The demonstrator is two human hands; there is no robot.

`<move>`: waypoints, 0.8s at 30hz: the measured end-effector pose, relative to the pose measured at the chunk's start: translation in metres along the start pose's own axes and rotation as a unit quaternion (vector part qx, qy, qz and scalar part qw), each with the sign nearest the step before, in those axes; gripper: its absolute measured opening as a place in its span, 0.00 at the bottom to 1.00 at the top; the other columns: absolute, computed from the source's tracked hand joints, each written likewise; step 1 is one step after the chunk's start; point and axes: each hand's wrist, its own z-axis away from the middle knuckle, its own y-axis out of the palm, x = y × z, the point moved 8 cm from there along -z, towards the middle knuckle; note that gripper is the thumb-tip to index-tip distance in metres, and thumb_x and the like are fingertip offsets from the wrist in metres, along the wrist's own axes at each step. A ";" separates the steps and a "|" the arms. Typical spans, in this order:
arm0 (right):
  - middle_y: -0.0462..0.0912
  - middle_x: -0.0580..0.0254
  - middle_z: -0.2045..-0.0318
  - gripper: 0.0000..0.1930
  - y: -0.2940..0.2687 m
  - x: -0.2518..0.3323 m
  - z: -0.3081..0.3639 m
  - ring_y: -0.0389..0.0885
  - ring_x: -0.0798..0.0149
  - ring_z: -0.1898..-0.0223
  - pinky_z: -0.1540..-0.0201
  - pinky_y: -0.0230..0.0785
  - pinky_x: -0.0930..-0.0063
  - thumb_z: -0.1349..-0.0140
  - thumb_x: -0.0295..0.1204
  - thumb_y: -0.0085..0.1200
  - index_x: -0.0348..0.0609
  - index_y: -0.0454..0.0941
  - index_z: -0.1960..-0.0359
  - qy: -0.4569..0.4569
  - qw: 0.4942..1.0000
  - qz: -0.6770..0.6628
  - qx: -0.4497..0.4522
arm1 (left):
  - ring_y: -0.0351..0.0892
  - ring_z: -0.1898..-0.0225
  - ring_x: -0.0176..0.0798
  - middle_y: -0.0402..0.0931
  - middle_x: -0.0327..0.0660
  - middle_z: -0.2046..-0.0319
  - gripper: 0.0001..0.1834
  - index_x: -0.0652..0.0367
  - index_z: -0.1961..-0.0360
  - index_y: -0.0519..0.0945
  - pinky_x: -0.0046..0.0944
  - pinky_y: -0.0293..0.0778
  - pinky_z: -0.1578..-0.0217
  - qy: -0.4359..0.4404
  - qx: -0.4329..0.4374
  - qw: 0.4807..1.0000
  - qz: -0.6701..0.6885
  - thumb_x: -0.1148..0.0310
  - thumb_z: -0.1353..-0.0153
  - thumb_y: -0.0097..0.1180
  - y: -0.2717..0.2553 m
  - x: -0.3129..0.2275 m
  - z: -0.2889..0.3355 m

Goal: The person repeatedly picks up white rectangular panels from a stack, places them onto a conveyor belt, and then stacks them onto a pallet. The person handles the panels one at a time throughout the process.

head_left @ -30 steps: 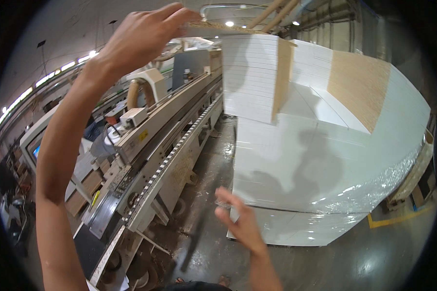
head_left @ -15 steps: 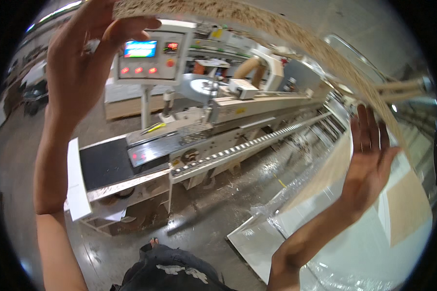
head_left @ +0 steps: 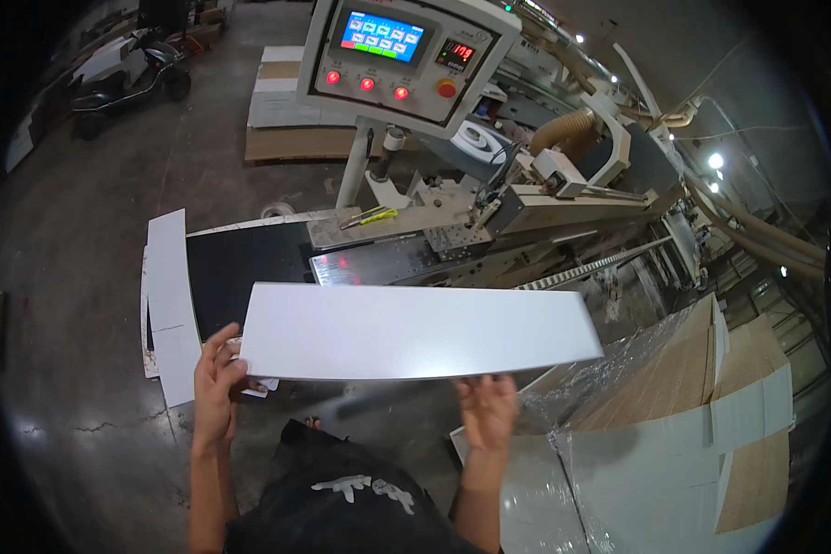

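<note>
A long white board (head_left: 415,332) lies nearly flat between my hands, in front of the machine. My left hand (head_left: 214,395) grips its left end, with the thumb by the near corner and fingers along the end. At the near edge, right of the middle, my right hand (head_left: 487,411) holds the board from below, and its fingertips are partly hidden under it. Beyond the board are a black feed surface (head_left: 249,254) and a shiny metal plate (head_left: 374,263) of the machine.
A control panel (head_left: 406,69) with a lit screen stands on a post ahead. Yellow-handled pliers (head_left: 371,218) lie on the machine's ledge. White strips (head_left: 168,295) rest at its left end. Plastic-wrapped boards (head_left: 637,471) are stacked at right. A scooter (head_left: 129,81) stands far left.
The board has come down from above my head to waist height, and its white face now shows instead of its rough chipboard edge. Both hands have lowered with it and moved closer together.
</note>
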 end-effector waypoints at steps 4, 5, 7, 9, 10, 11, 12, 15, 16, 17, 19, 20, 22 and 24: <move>0.83 0.53 0.45 0.22 -0.049 -0.147 -0.025 0.84 0.53 0.43 0.34 0.77 0.47 0.30 0.22 0.59 0.38 0.71 0.35 0.154 0.986 -0.045 -0.041 | 0.84 0.50 0.36 0.80 0.46 0.43 0.31 0.67 0.28 0.67 0.35 0.85 0.62 -0.081 -0.044 0.996 -0.002 0.74 0.30 0.57 -0.077 0.076 -0.009; 0.83 0.52 0.47 0.21 -0.048 -0.173 -0.033 0.85 0.53 0.45 0.35 0.77 0.45 0.28 0.21 0.56 0.37 0.70 0.35 0.172 0.982 -0.060 -0.043 | 0.84 0.50 0.36 0.80 0.45 0.43 0.32 0.66 0.27 0.67 0.35 0.85 0.61 -0.090 -0.052 0.995 -0.003 0.74 0.30 0.57 -0.096 0.094 -0.011; 0.83 0.53 0.49 0.19 -0.045 -0.211 -0.046 0.85 0.53 0.48 0.35 0.78 0.46 0.26 0.20 0.53 0.35 0.71 0.35 0.210 0.973 -0.036 -0.085 | 0.81 0.49 0.35 0.78 0.42 0.42 0.32 0.60 0.25 0.67 0.34 0.83 0.58 -0.108 -0.067 0.992 -0.025 0.74 0.30 0.57 -0.119 0.114 -0.016; 0.83 0.53 0.50 0.18 -0.051 -0.245 -0.065 0.85 0.54 0.47 0.36 0.79 0.47 0.25 0.19 0.51 0.34 0.71 0.36 0.228 0.969 0.016 -0.096 | 0.80 0.49 0.34 0.77 0.40 0.43 0.32 0.56 0.25 0.67 0.34 0.82 0.57 -0.113 -0.079 0.989 -0.049 0.73 0.30 0.58 -0.127 0.120 -0.026; 0.83 0.54 0.54 0.15 -0.043 -0.257 -0.075 0.85 0.56 0.51 0.38 0.81 0.48 0.25 0.19 0.52 0.34 0.73 0.39 0.239 0.965 0.021 -0.106 | 0.78 0.49 0.35 0.76 0.38 0.43 0.33 0.52 0.24 0.67 0.35 0.80 0.56 -0.113 -0.075 0.990 -0.046 0.72 0.30 0.59 -0.139 0.130 -0.033; 0.82 0.56 0.58 0.12 -0.042 -0.271 -0.085 0.85 0.58 0.55 0.39 0.83 0.50 0.27 0.18 0.54 0.33 0.75 0.43 0.248 0.963 0.022 -0.100 | 0.78 0.48 0.35 0.76 0.38 0.42 0.34 0.52 0.24 0.66 0.35 0.79 0.55 -0.111 -0.079 0.989 -0.050 0.71 0.30 0.60 -0.145 0.137 -0.038; 0.82 0.57 0.59 0.11 -0.045 -0.280 -0.095 0.84 0.58 0.57 0.41 0.84 0.51 0.27 0.18 0.55 0.33 0.75 0.45 0.242 0.964 0.024 -0.110 | 0.78 0.48 0.35 0.76 0.38 0.42 0.34 0.52 0.24 0.65 0.35 0.79 0.55 -0.109 -0.084 0.989 -0.054 0.71 0.30 0.60 -0.151 0.145 -0.044; 0.82 0.56 0.60 0.13 -0.043 -0.300 -0.119 0.86 0.58 0.60 0.49 0.88 0.55 0.28 0.19 0.57 0.31 0.73 0.44 0.238 0.961 0.048 -0.134 | 0.77 0.45 0.36 0.76 0.38 0.40 0.35 0.52 0.23 0.64 0.36 0.77 0.53 -0.101 -0.096 0.988 -0.064 0.69 0.29 0.61 -0.167 0.162 -0.062; 0.82 0.55 0.60 0.15 -0.043 -0.304 -0.127 0.86 0.58 0.60 0.50 0.88 0.56 0.28 0.19 0.57 0.30 0.72 0.43 0.240 0.958 0.063 -0.144 | 0.77 0.44 0.36 0.75 0.38 0.40 0.35 0.52 0.23 0.64 0.36 0.77 0.53 -0.101 -0.100 0.988 -0.067 0.69 0.29 0.61 -0.166 0.166 -0.069; 0.82 0.55 0.60 0.16 -0.048 -0.308 -0.133 0.86 0.58 0.60 0.51 0.89 0.56 0.28 0.20 0.57 0.29 0.71 0.42 0.242 0.955 0.079 -0.153 | 0.77 0.43 0.36 0.75 0.38 0.40 0.35 0.52 0.23 0.64 0.36 0.76 0.53 -0.102 -0.105 0.987 -0.068 0.68 0.29 0.61 -0.163 0.168 -0.075; 0.81 0.52 0.60 0.21 -0.070 -0.320 -0.145 0.87 0.57 0.60 0.54 0.89 0.56 0.28 0.19 0.57 0.29 0.66 0.37 0.252 0.946 0.103 -0.176 | 0.77 0.43 0.37 0.75 0.40 0.39 0.34 0.53 0.23 0.64 0.37 0.78 0.53 -0.109 -0.102 0.986 -0.077 0.70 0.28 0.59 -0.153 0.176 -0.090; 0.81 0.52 0.60 0.28 -0.065 -0.318 -0.147 0.87 0.58 0.60 0.55 0.89 0.57 0.27 0.18 0.56 0.33 0.58 0.30 0.250 0.944 0.111 -0.187 | 0.78 0.44 0.37 0.75 0.40 0.39 0.34 0.53 0.23 0.63 0.37 0.78 0.54 -0.108 -0.102 0.986 -0.077 0.70 0.28 0.58 -0.151 0.177 -0.095; 0.81 0.52 0.61 0.41 -0.059 -0.313 -0.158 0.86 0.58 0.61 0.58 0.88 0.59 0.27 0.17 0.56 0.43 0.42 0.21 0.236 0.945 0.121 -0.191 | 0.78 0.45 0.37 0.72 0.42 0.37 0.36 0.54 0.22 0.62 0.37 0.79 0.54 -0.110 -0.103 0.987 -0.063 0.76 0.29 0.57 -0.140 0.176 -0.104; 0.80 0.53 0.62 0.52 -0.057 -0.307 -0.173 0.85 0.60 0.64 0.61 0.87 0.60 0.28 0.16 0.56 0.53 0.26 0.17 0.211 0.953 0.124 -0.178 | 0.79 0.45 0.38 0.71 0.42 0.35 0.38 0.54 0.21 0.60 0.37 0.80 0.53 -0.086 -0.075 0.991 -0.075 0.78 0.31 0.58 -0.129 0.175 -0.117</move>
